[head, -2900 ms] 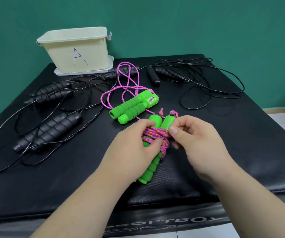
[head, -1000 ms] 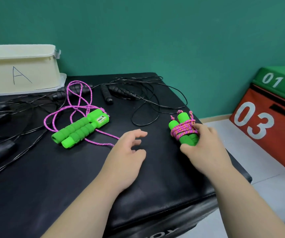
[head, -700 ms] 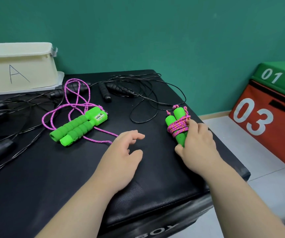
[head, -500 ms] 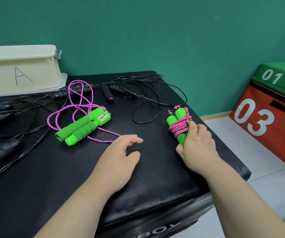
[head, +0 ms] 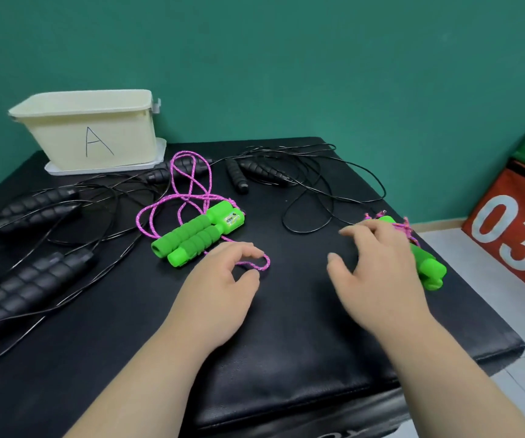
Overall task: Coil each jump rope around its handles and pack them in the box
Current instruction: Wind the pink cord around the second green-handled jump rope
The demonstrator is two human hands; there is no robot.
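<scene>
- Head view, progress: one green jump rope (head: 428, 267) lies bundled, its pink cord wound round the paired handles, but it sits at the right edge of the black table (head: 286, 343) and is not yet in the box (head: 122, 134); the box stands at the far left corner, well apart from it
- What is left, as I judge it: the second green rope (head: 191, 238) lies uncoiled at mid-table, its pink cord (head: 191, 172) looping loose toward the box; several black ropes (head: 33, 286) sprawl unwound on the left and along the far side; so most of the coiling and all of the packing remain
- Axis: the bundle's long axis runs from far-left to near-right; the loose pair of handles lies side by side, slanting from near-left to far-right
- Left hand (head: 220, 289): fingers loosely curled over a loop of the loose cord; whether they pinch it I cannot tell
- Right hand (head: 378, 273): fingers spread wide and holding nothing, just beside the bundle and partly hiding it
</scene>
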